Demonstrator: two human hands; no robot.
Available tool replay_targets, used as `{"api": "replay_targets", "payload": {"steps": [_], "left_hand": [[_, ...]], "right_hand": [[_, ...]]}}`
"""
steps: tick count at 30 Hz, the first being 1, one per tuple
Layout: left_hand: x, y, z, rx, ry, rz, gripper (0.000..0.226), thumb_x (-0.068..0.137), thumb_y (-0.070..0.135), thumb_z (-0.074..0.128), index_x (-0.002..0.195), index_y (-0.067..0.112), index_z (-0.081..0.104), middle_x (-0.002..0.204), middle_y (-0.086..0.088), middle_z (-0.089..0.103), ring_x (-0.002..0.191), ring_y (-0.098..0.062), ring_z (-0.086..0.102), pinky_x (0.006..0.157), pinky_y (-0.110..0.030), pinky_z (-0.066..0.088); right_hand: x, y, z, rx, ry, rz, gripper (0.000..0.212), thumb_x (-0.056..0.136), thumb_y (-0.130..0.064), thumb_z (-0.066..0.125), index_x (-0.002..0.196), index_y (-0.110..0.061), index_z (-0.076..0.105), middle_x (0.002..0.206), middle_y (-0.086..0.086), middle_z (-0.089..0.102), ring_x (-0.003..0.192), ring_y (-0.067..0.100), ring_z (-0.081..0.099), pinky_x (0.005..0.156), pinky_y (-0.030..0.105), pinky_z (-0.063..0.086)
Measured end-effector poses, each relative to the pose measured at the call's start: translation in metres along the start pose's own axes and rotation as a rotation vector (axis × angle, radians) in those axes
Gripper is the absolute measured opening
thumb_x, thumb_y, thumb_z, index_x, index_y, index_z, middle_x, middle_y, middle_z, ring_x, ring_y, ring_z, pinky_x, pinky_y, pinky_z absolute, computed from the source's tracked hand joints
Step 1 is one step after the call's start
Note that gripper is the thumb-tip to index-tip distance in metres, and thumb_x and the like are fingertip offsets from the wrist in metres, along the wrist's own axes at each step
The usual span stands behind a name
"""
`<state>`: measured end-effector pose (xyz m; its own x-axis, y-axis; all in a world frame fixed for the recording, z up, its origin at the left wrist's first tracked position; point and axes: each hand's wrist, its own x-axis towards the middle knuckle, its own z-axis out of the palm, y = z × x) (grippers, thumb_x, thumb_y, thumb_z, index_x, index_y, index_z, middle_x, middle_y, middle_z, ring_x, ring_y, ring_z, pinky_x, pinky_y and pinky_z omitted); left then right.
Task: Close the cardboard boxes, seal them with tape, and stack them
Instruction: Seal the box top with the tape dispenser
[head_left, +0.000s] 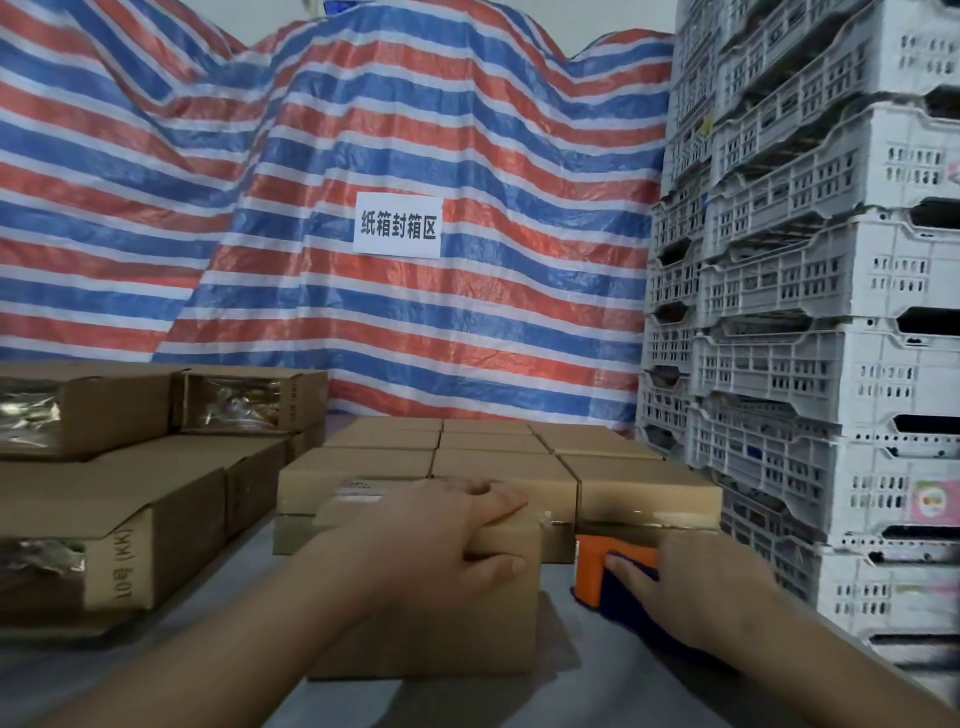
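Note:
A closed cardboard box (457, 629) stands in front of me on the grey surface. My left hand (441, 540) lies over its top right edge, fingers curled over the side, gripping it. Just right of the box my right hand (691, 587) holds an orange and blue tape dispenser (597, 569). A strip of clear tape (639, 519) runs from the box's corner across the front of the boxes behind. Behind the box lies a flat block of several closed cardboard boxes (493, 457).
Taped boxes (130, 499) are stacked in layers at the left. A tall stack of white plastic crates (810, 312) rises on the right. A red, white and blue striped tarp (363, 130) with a white sign (399, 227) hangs behind.

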<state>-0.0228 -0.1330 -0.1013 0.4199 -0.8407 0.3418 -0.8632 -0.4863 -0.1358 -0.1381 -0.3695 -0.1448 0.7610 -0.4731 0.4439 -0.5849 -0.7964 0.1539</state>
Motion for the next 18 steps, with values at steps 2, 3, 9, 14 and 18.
{"api": "replay_targets", "payload": {"steps": [2,3,9,14,18], "left_hand": [[0.001,0.0,0.001,-0.007,-0.007,0.0,0.069,0.091,0.071,0.037,0.149,0.052,0.006,0.159,0.015,0.023,0.136,-0.015,0.038,0.089,-0.029,0.031],[0.002,0.001,0.002,-0.008,-0.007,0.001,0.068,0.091,0.071,0.038,0.149,0.051,0.007,0.158,0.014,0.025,0.134,-0.015,0.04,0.086,-0.029,0.03],[-0.001,0.003,0.0,-0.027,0.031,0.05,0.064,0.093,0.065,0.04,0.15,0.044,0.022,0.15,0.01,0.04,0.123,-0.013,0.05,0.089,-0.027,0.039],[-0.003,0.005,0.002,0.012,0.069,0.051,0.064,0.094,0.06,0.04,0.152,0.036,0.025,0.154,0.005,0.036,0.133,-0.015,0.043,0.107,-0.033,0.037],[-0.001,0.003,0.005,-0.011,0.07,-0.001,0.078,0.091,0.066,0.041,0.155,0.031,0.012,0.158,0.005,0.031,0.14,-0.014,0.035,0.111,-0.032,0.028]], "right_hand": [[0.002,-0.009,-0.018,0.032,0.102,-0.002,0.075,0.087,-0.081,0.013,0.071,-0.021,0.055,0.076,-0.004,0.062,0.067,0.015,0.058,0.053,0.03,0.039],[0.004,-0.014,-0.028,0.149,0.171,-0.045,0.077,0.085,-0.08,0.006,0.077,-0.023,0.057,0.077,-0.003,0.062,0.069,0.016,0.059,0.057,0.031,0.043],[-0.006,-0.082,-0.048,1.2,-0.176,-0.194,0.043,0.102,-0.059,0.026,0.132,-0.042,0.053,0.128,-0.024,0.048,0.117,-0.009,0.048,0.101,0.007,0.03],[-0.019,-0.111,-0.02,1.542,-0.178,0.042,0.039,0.099,-0.061,0.035,0.124,-0.043,0.058,0.101,-0.026,0.058,0.096,-0.007,0.053,0.087,0.024,0.043],[-0.029,-0.111,-0.015,1.599,-0.271,0.089,0.05,0.068,-0.083,0.032,0.103,-0.057,0.057,0.104,-0.022,0.062,0.106,0.002,0.058,0.103,0.033,0.046]]}}
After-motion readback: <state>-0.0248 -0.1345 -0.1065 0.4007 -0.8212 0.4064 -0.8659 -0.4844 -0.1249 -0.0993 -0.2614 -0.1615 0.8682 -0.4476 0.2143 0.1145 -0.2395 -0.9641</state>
